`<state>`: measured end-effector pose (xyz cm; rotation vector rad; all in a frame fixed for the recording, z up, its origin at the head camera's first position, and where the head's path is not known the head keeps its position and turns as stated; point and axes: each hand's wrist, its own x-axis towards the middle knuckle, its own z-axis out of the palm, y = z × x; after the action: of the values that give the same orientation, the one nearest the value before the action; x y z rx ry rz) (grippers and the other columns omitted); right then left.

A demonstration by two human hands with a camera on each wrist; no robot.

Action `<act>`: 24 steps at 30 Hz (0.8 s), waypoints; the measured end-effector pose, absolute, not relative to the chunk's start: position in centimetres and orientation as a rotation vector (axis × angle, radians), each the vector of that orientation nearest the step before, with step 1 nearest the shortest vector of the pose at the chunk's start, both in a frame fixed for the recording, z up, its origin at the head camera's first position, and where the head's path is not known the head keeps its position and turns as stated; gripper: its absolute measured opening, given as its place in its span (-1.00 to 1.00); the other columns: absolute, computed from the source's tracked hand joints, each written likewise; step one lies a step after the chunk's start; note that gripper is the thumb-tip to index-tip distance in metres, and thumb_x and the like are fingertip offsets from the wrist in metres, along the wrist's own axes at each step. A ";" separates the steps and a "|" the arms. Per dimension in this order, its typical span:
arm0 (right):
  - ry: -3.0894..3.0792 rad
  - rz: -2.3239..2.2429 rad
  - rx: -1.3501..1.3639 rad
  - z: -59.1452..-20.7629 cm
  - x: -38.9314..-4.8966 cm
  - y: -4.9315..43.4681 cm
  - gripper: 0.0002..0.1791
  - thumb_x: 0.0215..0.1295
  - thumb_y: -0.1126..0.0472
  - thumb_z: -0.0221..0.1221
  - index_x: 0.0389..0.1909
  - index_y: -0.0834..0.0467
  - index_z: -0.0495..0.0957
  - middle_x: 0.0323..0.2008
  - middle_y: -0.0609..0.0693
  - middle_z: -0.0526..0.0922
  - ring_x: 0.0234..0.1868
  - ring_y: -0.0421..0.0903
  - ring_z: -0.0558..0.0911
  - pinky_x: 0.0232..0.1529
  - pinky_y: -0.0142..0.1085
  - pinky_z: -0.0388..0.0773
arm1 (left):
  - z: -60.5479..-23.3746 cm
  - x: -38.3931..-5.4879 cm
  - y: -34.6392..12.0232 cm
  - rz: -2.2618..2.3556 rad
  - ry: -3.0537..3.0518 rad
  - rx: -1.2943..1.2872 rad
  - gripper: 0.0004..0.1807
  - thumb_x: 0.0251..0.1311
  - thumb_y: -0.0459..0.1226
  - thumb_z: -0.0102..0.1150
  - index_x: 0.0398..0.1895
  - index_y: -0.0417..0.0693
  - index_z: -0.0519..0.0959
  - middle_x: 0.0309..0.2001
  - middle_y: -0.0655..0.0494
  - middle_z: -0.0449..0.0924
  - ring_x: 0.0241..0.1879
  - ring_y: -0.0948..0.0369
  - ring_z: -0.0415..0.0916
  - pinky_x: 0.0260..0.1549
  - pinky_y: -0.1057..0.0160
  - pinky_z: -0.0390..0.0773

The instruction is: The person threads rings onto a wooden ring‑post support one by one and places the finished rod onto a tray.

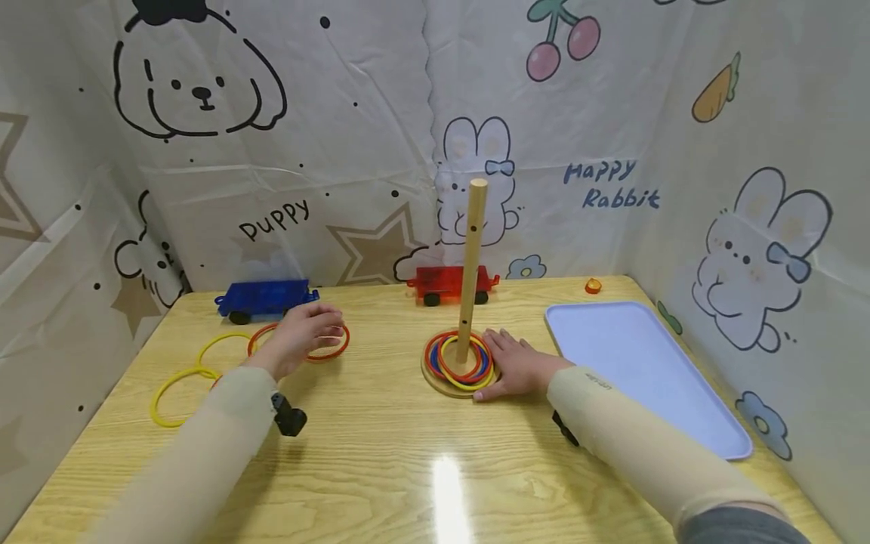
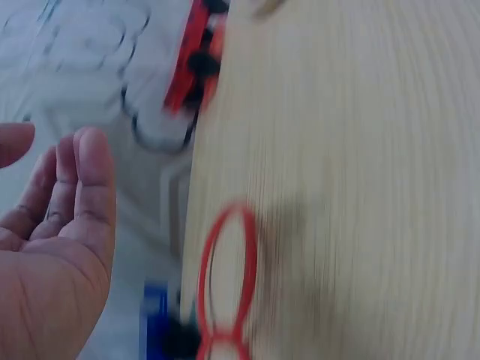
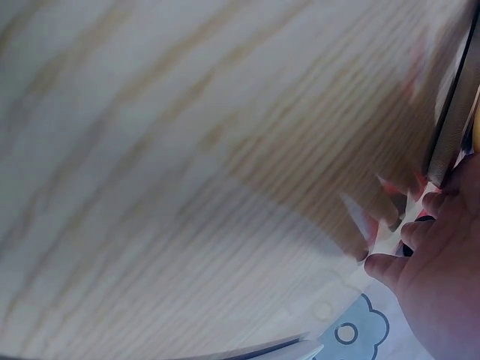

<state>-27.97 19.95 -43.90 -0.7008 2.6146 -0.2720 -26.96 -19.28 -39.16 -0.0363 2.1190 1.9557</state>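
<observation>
My left hand [image 1: 303, 338] hovers over red rings [image 1: 348, 344] at the left, fingers slightly bent. Its palm is empty in the left wrist view, where a red ring [image 2: 251, 262] lies on the table below. At the centre stands a wooden post [image 1: 471, 264] on a round wooden base [image 1: 438, 384]. Red, blue and yellow rings [image 1: 445, 370] lie stacked around the post's foot. My right hand [image 1: 518, 368] rests against the base's right side, fingers extended and spread, thumb at the front edge. Part of the base's edge shows beside the right fingers [image 3: 386, 268] in the right wrist view.
Yellow rings [image 1: 163, 389] lie left of my left forearm. A blue toy wagon [image 1: 265, 297] and a red toy wagon [image 1: 442, 281] stand along the back. On the right are a pale tray [image 1: 632, 363] and a small orange piece [image 1: 593, 285]. Printed cloth walls enclose the table.
</observation>
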 end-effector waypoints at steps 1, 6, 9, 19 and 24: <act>2.616 -0.273 -0.702 -43.9 -28.0 20.0 0.34 0.23 -0.43 0.29 0.64 0.33 -0.19 0.63 0.29 -0.15 0.61 0.31 -0.17 0.53 0.26 -0.12 | -39.1 -26.7 -20.5 1.968 2.108 -0.032 -0.80 0.58 -0.27 0.05 0.08 -0.23 0.46 -0.14 0.10 0.60 -0.16 0.25 0.61 -0.05 0.30 0.68; 2.623 -0.257 -0.701 -44.3 -28.2 19.9 0.35 0.21 -0.44 0.29 0.64 0.32 -0.19 0.63 0.27 -0.16 0.61 0.29 -0.18 0.53 0.25 -0.11 | -38.7 -25.2 -26.8 2.073 2.021 -0.026 -0.90 0.55 -0.25 0.12 -0.03 -0.05 0.56 -0.18 0.20 0.69 -0.17 0.30 0.66 -0.08 0.34 0.68; 2.614 -0.269 -0.698 -44.5 -28.2 19.8 0.35 0.21 -0.44 0.30 0.64 0.32 -0.18 0.63 0.27 -0.16 0.61 0.30 -0.18 0.53 0.25 -0.12 | -38.9 -24.3 -30.1 2.118 1.988 -0.028 -0.93 0.53 -0.24 0.14 -0.08 0.10 0.61 -0.17 0.25 0.70 -0.15 0.32 0.68 -0.11 0.35 0.68; 2.615 -0.270 -0.690 -44.3 -28.2 19.9 0.36 0.21 -0.45 0.29 0.63 0.34 -0.18 0.63 0.28 -0.16 0.61 0.30 -0.17 0.53 0.24 -0.11 | -41.3 -22.3 -36.0 2.045 2.047 -0.057 -0.84 0.58 -0.27 0.05 -0.08 0.21 0.61 -0.15 0.40 0.67 -0.13 0.37 0.65 -0.12 0.37 0.67; 2.616 -0.267 -0.671 -44.3 -28.3 19.8 0.35 0.20 -0.44 0.30 0.64 0.32 -0.19 0.64 0.26 -0.17 0.61 0.28 -0.18 0.54 0.23 -0.13 | -42.8 -21.7 -37.8 1.849 2.171 -0.169 -0.62 0.60 -0.23 0.02 0.29 -0.31 0.40 -0.12 0.40 0.61 -0.13 0.39 0.62 -0.11 0.34 0.68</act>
<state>-28.27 19.81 -44.26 -0.6705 2.6161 -0.2666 -21.67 -37.80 -42.83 -0.1688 2.1711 1.8491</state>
